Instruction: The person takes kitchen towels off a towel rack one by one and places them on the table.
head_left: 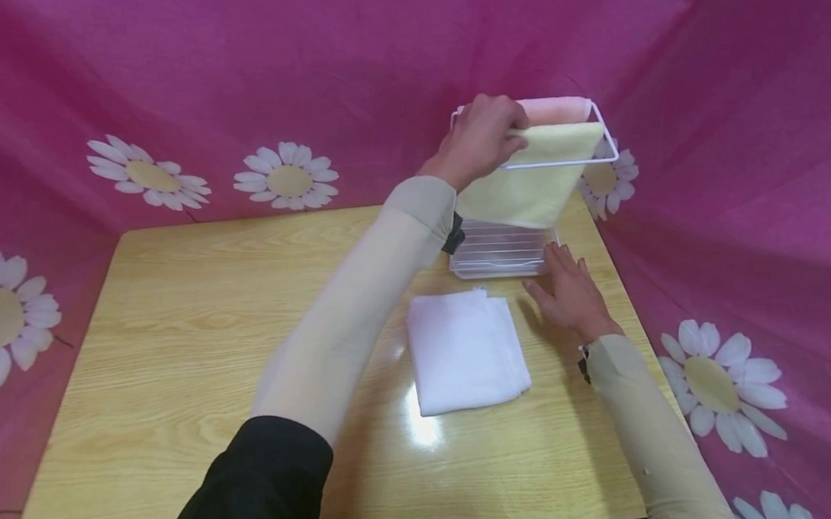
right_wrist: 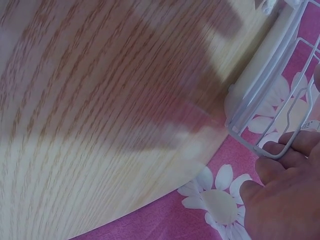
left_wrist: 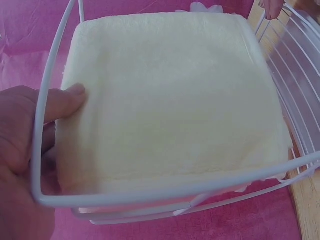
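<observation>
"Head view: cloths?"
"Three: pink cloth (head_left: 558, 110), partly hidden; white cloth (head_left: 463, 357), tabletop (head_left: 192, 359); yellow cloth (head_left: 527, 198) over one rack (head_left: 497, 274), left grip (head_left: 480, 139) pinching its edge."
"Right grip (head_left: 575, 296)?"
"Fingers extended, touching rack, tips partly obscured."

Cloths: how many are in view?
3: pink cloth and yellow cloth on the white wire rack; folded white cloth on the wooden table. Others may be hidden.

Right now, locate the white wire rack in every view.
Head: white wire rack right of centre, upper half.
Left wrist: rack borders the yellow cloth left, below and right.
Right wrist: rack at right edge, by right hand.
Shared landmark: pink daisy-printed backdrop.
</observation>
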Demonstrator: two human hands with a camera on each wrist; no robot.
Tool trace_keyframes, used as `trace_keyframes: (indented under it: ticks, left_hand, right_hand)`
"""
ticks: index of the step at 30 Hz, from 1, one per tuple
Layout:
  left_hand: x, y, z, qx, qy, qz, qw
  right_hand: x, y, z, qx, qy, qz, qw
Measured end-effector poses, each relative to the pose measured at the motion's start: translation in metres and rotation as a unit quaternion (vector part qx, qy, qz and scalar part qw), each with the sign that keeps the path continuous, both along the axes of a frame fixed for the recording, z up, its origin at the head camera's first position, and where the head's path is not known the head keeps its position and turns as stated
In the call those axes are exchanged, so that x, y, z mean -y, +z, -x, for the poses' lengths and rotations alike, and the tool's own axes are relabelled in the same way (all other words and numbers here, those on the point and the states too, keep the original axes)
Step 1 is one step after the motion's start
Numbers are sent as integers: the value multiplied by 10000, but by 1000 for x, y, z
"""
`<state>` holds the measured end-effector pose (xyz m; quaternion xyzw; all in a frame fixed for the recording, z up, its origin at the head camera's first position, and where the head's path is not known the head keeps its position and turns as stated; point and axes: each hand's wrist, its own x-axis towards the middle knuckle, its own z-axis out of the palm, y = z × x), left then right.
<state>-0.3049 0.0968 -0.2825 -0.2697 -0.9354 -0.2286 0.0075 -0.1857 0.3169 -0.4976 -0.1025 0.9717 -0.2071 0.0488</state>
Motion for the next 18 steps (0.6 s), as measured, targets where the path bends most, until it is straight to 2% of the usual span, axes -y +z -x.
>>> trace_keyframes:
  ticks: [12,18]
  left_hand:
    - [2,1,1,178,150,-473,9986]
    - [3,6,1,-137,108,-796,9967]
  right_hand:
    - [1,0,-4,-3,0,64,10000]
    - [2,1,-4,33,1,86,10000]
